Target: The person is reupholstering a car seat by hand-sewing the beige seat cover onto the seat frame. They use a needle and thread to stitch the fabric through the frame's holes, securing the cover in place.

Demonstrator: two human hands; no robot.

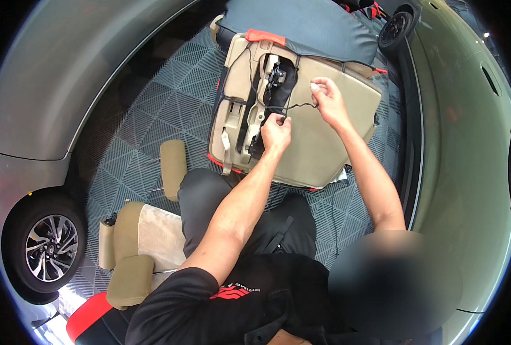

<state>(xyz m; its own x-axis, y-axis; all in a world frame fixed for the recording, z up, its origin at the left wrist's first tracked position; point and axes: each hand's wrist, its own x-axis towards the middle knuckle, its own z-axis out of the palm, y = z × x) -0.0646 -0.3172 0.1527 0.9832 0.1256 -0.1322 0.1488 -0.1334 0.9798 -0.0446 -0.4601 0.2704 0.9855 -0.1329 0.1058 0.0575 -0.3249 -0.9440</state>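
A car seat back lies on the floor in front of me, its beige plastic panel (319, 132) facing up. A black elastic cord (293, 107) runs across it, loops over the panel's left part and ends at my right hand. My right hand (329, 102) is raised over the panel, fingers curled in with the cord in them. Lower and to the left, my left hand (276, 135) is closed in a pinch beside the long slot; a small dark bit shows at its fingertips, too small to name. A metal hinge mechanism (275, 77) sits in the slot.
A grey-blue cover (301, 29) with red trim drapes the far end. At my left lie a beige headrest (173, 167) and beige seat parts (130, 279). Cars flank me: a grey one with its wheel (52, 247) at left, a greenish one (468, 144) at right. Grey tiles (134, 121) cover the floor.
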